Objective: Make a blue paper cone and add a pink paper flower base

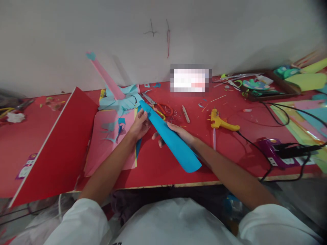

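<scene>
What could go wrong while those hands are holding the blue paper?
The rolled blue paper might crease if the left hand or right hand squeezes hard. The scissors lie near its narrow end, so they could nick paper or skin. The yellow glue gun has a cord that an arm might snag.

A plain gray wall [102, 30] rose beyond the fingers [142, 118]. A red table [194, 173] extended beneath and beside them.

Bare forearms [109, 166] angle inward, the left hand [140, 123] and right hand [182, 132] near each other, fingers [160, 142] bent.
</scene>
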Demonstrator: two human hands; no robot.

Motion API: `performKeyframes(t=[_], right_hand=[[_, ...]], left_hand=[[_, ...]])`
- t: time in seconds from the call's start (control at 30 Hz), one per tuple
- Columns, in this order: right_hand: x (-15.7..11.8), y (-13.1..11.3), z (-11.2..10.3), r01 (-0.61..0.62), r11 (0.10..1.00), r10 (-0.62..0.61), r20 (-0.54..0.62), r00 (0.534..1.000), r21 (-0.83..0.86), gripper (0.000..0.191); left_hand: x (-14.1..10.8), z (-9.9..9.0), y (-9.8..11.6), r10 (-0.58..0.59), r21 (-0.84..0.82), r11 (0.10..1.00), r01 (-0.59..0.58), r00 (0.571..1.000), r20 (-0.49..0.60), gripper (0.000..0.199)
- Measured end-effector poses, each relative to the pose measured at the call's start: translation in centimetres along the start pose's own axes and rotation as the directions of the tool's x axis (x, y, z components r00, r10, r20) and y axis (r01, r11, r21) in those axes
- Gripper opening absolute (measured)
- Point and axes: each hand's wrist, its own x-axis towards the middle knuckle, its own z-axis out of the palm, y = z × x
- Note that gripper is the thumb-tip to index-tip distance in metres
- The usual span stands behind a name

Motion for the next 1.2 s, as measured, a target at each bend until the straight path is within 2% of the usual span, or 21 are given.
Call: performKeyframes(t=[0.2, 0.4, 0.53, 0.7, 0.83, 0.97, 1.2], right_hand=[[0.2, 0.6, 0.0, 0.055, 0.998, -0.055, 0.029, 0.998, -0.02, 0.071], [0.6, 0.8, -0.5, 0.014, 0.999, -0.014, 0.031, 0.999, -0.03, 0.087], [0.5, 0.6, -0.5, 0.023, 0.999, -0.023, 0.001, 1.0, -0.033, 0.083], [0.5, 0.3, -0.4, 0.061, 0.998, -0.061, -0.015, 0.998, -0.011, 0.075], [0.7, 0.4, -0.8, 0.049, 0.998, -0.054, -0.115, 0.992, -0.045, 0.081], [0.8, 0.6, -0.9, 0.047, 0.994, -0.067, -0.197, 0.978, -0.101, 0.084], [0.7, 0.9, -0.9, 0.026, 0.995, -0.038, -0.131, 0.991, -0.093, 0.088]], left_hand=[[0.1, -0.1, 0.0, 0.013, 0.037, 0.999, -0.013, 1.0, -0.012, 0.064], [-0.1, -0.1, 0.2, -0.044, -0.009, 0.999, 0.044, 0.999, -0.015, 0.055], [-0.1, 0.2, 0.5, -0.077, -0.088, 0.993, 0.074, 0.996, -0.036, 0.05], [0.1, 0.8, 0.7, -0.096, -0.118, 0.989, 0.089, 0.994, -0.055, 0.031], [0.2, 0.9, 0.4, -0.116, -0.092, 0.989, 0.114, 0.993, -0.02, 0.031], [0.3, 0.6, 0.0, -0.104, -0.073, 0.992, 0.099, 0.992, -0.068, 0.039], [0.8, -0.3, -0.7, -0.033, -0.091, 0.996, 0.015, 0.978, -0.205, 0.036]])
